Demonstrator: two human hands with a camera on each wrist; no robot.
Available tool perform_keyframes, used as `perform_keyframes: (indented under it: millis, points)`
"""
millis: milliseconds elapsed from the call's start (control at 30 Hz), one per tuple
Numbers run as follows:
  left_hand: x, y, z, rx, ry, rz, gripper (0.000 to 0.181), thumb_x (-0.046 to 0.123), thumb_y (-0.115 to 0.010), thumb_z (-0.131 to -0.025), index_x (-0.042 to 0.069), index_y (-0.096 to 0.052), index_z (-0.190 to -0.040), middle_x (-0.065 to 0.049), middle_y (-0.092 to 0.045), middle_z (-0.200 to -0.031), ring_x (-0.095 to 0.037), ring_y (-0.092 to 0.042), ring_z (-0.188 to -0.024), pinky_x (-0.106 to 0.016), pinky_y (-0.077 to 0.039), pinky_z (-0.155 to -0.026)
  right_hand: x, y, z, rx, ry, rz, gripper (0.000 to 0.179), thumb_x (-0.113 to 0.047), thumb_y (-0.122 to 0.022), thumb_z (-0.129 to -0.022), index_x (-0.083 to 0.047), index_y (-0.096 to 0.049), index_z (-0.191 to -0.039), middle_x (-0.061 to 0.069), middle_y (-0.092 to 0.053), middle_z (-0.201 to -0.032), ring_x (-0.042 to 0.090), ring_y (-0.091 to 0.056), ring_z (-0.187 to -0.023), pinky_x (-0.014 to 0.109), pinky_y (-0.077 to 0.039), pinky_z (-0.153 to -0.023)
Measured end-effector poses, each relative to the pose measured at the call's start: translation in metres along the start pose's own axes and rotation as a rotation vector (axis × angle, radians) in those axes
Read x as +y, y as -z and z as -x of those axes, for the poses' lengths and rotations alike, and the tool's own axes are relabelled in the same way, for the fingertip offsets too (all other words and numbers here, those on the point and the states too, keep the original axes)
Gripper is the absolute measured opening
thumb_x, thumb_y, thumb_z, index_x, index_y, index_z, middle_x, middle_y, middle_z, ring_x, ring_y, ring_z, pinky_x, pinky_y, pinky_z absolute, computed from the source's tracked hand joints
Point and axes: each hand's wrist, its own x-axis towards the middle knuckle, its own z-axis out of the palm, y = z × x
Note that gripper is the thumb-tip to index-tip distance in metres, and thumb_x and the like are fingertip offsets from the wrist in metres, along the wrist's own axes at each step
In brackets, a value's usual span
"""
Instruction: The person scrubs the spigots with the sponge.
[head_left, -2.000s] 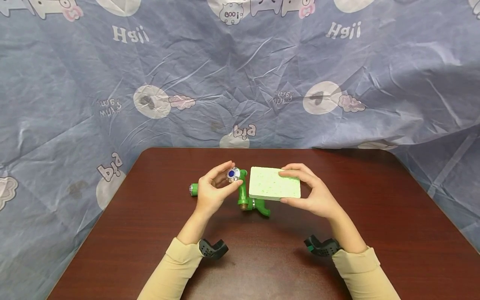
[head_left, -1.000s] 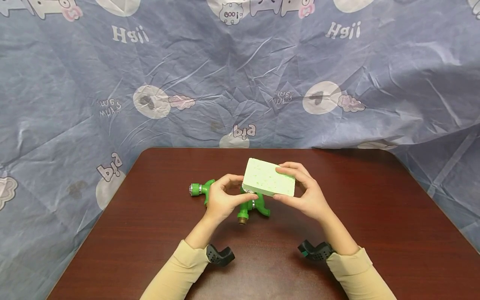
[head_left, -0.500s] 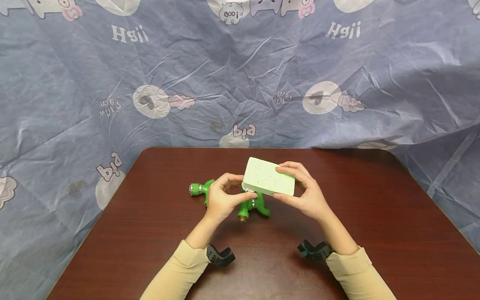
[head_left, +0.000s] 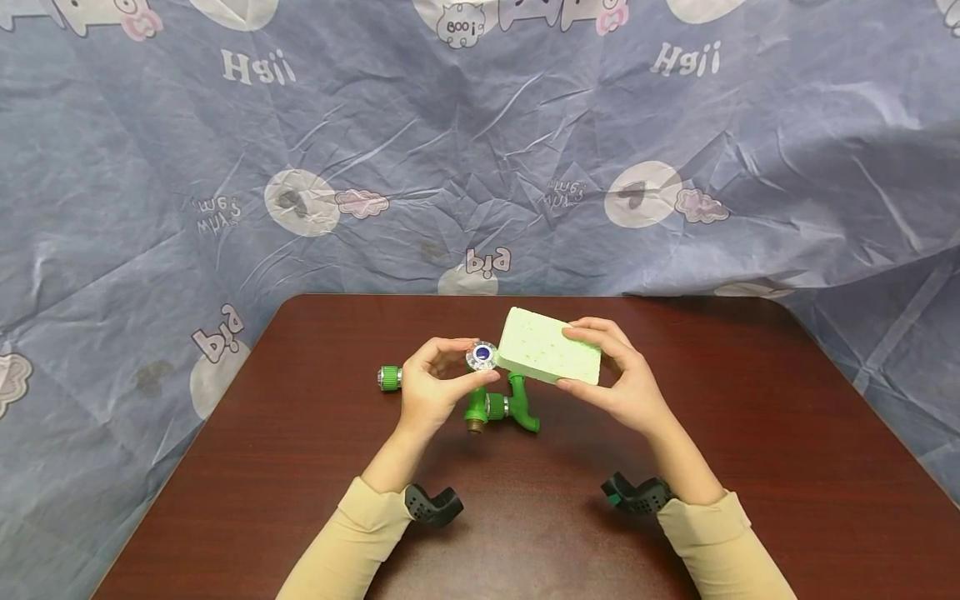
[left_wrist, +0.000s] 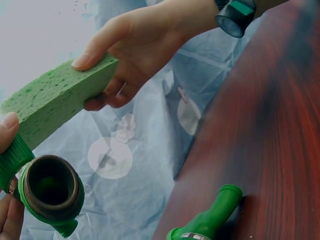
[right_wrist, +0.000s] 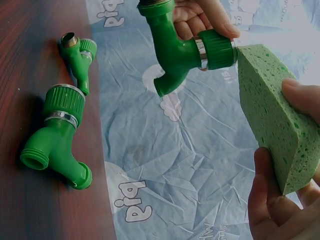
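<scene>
My left hand (head_left: 426, 387) grips a green plastic faucet (right_wrist: 175, 57) by its ribbed knob, thumb on the near side. The knob's round silver end with a blue centre (head_left: 482, 355) faces the head camera. A pale green sponge (head_left: 550, 346) is pinched by its right end between the thumb and fingers of my right hand (head_left: 630, 379). In the right wrist view, the sponge's near corner is right at the knob's end. Both things are held above the table, and the faucet's threaded inlet (left_wrist: 52, 182) shows in the left wrist view.
Two more green faucets lie on the dark red-brown table (head_left: 675, 500): one faucet (head_left: 522, 408) just behind the held one, another faucet (head_left: 389, 378) left of it, partly hidden by the left hand. A blue printed cloth (head_left: 480, 167) hangs behind the table.
Half a second ago the sponge covered the knob's end. Since then the left hand with the faucet has moved left and the sponge slightly right and up, so the knob's blue centre shows again.
</scene>
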Motion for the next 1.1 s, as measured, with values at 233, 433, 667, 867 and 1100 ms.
perform_keyframes:
  millis: [233,433,667,867,1100]
  points:
    - [-0.005,0.000,0.001,-0.042,-0.001,0.012,0.040,-0.020,-0.078,-0.058,-0.013,-0.061,-0.093,-0.027,-0.065,-0.099,-0.016,-0.067,-0.081,-0.039,-0.055,-0.073,-0.013,-0.003,-0.002,-0.020,0.061,-0.046,0.062,0.026,-0.073,-0.059,0.013,-0.055,-0.117,0.026,-0.044,-0.121,0.020,-0.048,-0.108,0.021,-0.043,-0.080]
    - [0.012,-0.007,0.005,-0.107,-0.026,-0.040,0.037,-0.019,-0.079,-0.058,-0.013,-0.061,-0.090,-0.025,-0.066,-0.096,-0.020,-0.067,-0.080,-0.042,-0.055,-0.072,-0.028,-0.012,-0.003,-0.027,0.031,-0.011,0.058,0.024,-0.074,-0.061,0.015,-0.054,-0.115,0.028,-0.045,-0.120,0.018,-0.047,-0.111,0.020,-0.044,-0.081]
    - [0.017,-0.006,0.003,-0.089,0.044,-0.077,0.049,-0.016,-0.080,-0.059,-0.012,-0.061,-0.104,-0.027,-0.064,-0.093,-0.020,-0.065,-0.081,-0.037,-0.055,-0.075,-0.028,-0.010,-0.004,0.025,0.004,0.049,0.056,0.021,-0.074,-0.063,0.013,-0.055,-0.116,0.027,-0.046,-0.120,0.017,-0.047,-0.111,0.018,-0.042,-0.085]
    - [0.006,0.003,-0.001,-0.084,0.118,-0.130,0.050,-0.008,-0.081,-0.064,-0.005,-0.065,-0.112,-0.020,-0.064,-0.098,-0.014,-0.064,-0.079,-0.033,-0.055,-0.075,-0.024,-0.003,-0.004,0.019,0.015,0.052,0.057,0.021,-0.075,-0.062,0.012,-0.056,-0.115,0.027,-0.046,-0.120,0.018,-0.046,-0.112,0.019,-0.041,-0.087]
    - [-0.012,0.015,-0.005,-0.061,0.117,-0.237,0.038,0.009,-0.086,-0.066,0.009,-0.072,-0.101,-0.005,-0.068,-0.093,-0.015,-0.060,-0.073,-0.025,-0.051,-0.063,-0.009,0.001,-0.001,0.009,0.015,0.032,0.060,0.019,-0.076,-0.063,0.007,-0.058,-0.119,0.020,-0.047,-0.123,0.018,-0.046,-0.113,0.019,-0.041,-0.086]
